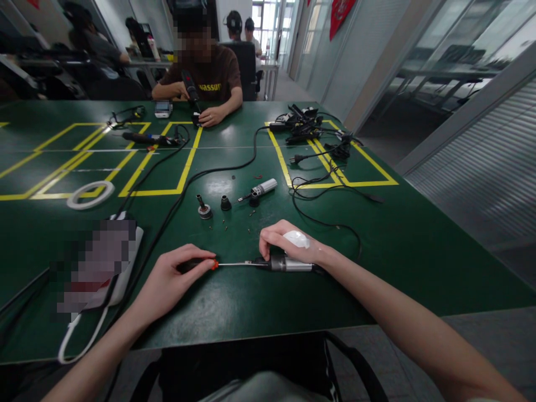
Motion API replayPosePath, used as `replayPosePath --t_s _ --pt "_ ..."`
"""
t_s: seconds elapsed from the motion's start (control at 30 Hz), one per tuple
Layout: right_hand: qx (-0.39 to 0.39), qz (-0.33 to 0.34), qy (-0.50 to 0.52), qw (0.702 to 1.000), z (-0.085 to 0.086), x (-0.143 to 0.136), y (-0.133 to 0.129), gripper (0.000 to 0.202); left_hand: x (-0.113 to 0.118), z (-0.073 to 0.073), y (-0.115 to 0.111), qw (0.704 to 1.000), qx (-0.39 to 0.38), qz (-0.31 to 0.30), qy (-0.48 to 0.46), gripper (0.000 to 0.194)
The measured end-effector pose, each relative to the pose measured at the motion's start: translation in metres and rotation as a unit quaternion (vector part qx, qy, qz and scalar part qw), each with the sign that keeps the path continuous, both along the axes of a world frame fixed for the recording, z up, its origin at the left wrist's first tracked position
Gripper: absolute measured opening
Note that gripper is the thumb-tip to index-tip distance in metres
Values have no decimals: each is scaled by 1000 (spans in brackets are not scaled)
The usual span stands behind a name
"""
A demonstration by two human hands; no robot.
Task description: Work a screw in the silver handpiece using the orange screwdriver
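Observation:
My left hand (178, 273) is closed around the dark handle of a screwdriver (230, 264) with an orange-red collar. Its thin metal shaft lies nearly level and points right, its tip reaching the black end of a cylindrical device (288, 263) in black, clear and silver. Over that device my right hand (282, 237) is curled, fingertips at its black end; the palm side is hidden. A white patch covers the back of this hand. Beyond lie a second slim device with a white end (263, 187), black conical caps (225, 202), a round metal-and-black part (205, 210) and several tiny screws (252, 213).
A white power strip (129, 262), partly blurred, stands at left near a roll of white tape (91, 194). Black cables (218, 168) cross the green table (402, 257). Tangled black parts (301, 123) lie at the far right. Opposite, a person (218, 72) holds a power tool.

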State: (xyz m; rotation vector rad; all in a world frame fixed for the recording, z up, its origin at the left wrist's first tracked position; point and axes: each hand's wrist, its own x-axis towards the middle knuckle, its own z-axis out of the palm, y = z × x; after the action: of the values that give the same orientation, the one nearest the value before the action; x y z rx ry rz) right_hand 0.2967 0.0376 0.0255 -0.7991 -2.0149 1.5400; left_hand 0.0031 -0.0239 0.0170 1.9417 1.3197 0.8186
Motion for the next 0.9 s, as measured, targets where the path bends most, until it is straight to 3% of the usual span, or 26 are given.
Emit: replayPosePath --t_s 0.2,0.5,0.73,0.9 --pt "8 7 -8 1000 0 1 -1 70 3 -2 0 998 25 40 -33 19" --pt "13 3 -6 1000 -1 2 -1 70 -4 -3 0 996 -31 20 -81 20" --pt "18 2 -8 1000 -1 3 -1 71 1 -3 -4 997 -38 41 -59 25" --pt "20 4 -8 1000 -1 4 -1 71 3 -1 -3 999 -17 9 -50 20"
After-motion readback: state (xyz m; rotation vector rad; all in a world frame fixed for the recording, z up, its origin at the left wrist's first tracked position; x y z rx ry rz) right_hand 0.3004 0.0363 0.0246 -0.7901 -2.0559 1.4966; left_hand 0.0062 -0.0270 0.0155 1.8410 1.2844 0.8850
